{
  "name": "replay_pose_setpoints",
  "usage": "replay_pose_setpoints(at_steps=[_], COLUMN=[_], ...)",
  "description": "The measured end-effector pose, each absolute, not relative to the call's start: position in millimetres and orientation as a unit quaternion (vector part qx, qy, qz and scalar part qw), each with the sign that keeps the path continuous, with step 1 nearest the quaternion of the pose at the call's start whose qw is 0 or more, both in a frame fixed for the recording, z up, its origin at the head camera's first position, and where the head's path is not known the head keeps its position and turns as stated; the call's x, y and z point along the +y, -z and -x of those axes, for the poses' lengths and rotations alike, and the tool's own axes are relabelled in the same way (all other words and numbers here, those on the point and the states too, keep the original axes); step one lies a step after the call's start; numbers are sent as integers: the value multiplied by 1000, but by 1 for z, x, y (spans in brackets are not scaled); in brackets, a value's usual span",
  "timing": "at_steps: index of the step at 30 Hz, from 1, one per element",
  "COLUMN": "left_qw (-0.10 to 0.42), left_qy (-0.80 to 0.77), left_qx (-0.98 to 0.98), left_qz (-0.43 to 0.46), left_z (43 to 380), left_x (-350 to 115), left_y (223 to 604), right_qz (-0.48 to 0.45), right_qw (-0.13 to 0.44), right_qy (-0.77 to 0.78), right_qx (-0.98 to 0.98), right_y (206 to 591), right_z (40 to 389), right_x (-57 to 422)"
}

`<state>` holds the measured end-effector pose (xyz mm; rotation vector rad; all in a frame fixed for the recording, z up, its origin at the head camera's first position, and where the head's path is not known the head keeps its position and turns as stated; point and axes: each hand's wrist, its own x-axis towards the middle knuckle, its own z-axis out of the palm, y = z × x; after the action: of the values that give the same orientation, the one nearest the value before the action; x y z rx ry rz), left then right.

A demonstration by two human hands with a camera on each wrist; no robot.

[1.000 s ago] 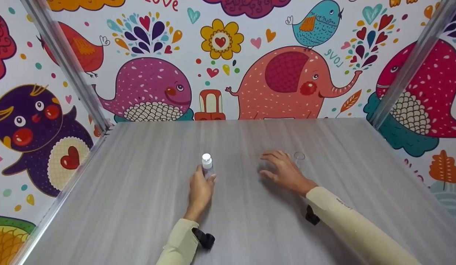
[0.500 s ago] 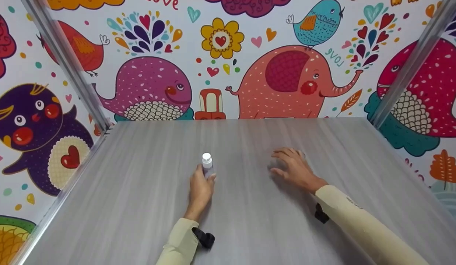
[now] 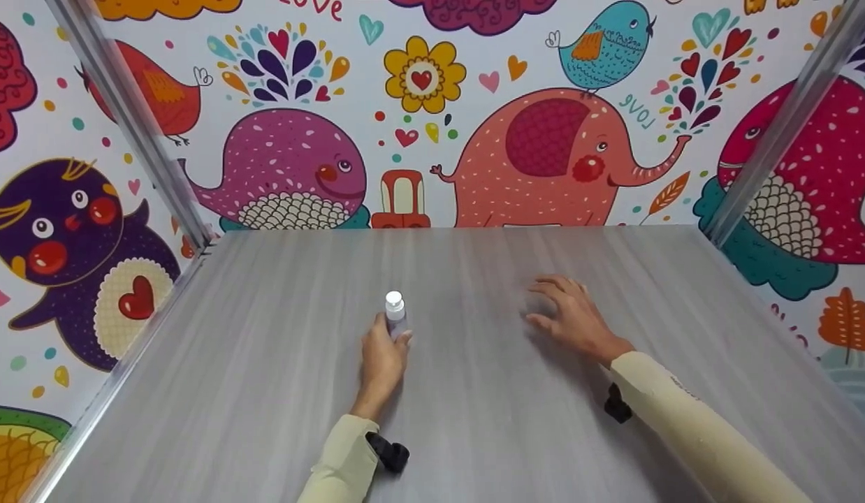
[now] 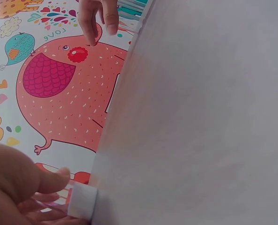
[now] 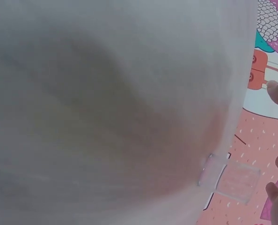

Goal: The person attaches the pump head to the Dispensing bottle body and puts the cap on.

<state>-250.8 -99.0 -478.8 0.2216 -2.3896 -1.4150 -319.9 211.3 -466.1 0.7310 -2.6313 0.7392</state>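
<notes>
In the head view my left hand [image 3: 383, 360] grips a small bottle [image 3: 397, 324] upright, its white cap sticking up above the fingers. The left wrist view shows the white cap [image 4: 82, 201] beside the thumb, with the bottle's body partly covered by the fingers. To the right, my right hand [image 3: 573, 321] is over the table with its fingers spread and nothing in its grasp. A clear, see-through cup [image 5: 232, 180] stands by the right hand's fingers in the right wrist view, apart from them; in the head view the hand hides it.
A grey wood-grain table [image 3: 446, 433] lies under both hands. Walls printed with cartoon animals [image 3: 537, 161] rise at the back and sides, with metal posts [image 3: 135, 133] at the corners. Each wrist carries a black camera [image 3: 388, 453].
My right hand has moved to the right, and the clear cup visible beside it a second ago is now hidden behind it. The left hand keeps the bottle in about the same place.
</notes>
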Motion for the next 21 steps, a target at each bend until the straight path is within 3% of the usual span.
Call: replay_pose_setpoints(at_steps=[13,21], left_qw=[178,178], left_qy=[505,496], left_qx=[-842,-846], left_qz=[-71,-81], left_z=[250,251], left_x=[-98,-98], left_y=[478,478], right_qz=[-227,-180], right_qw=[196,155], right_qy=[-247,-259], right_qx=[-921,-936], right_y=[471,464], right_z=[324,326], right_x=[225,229])
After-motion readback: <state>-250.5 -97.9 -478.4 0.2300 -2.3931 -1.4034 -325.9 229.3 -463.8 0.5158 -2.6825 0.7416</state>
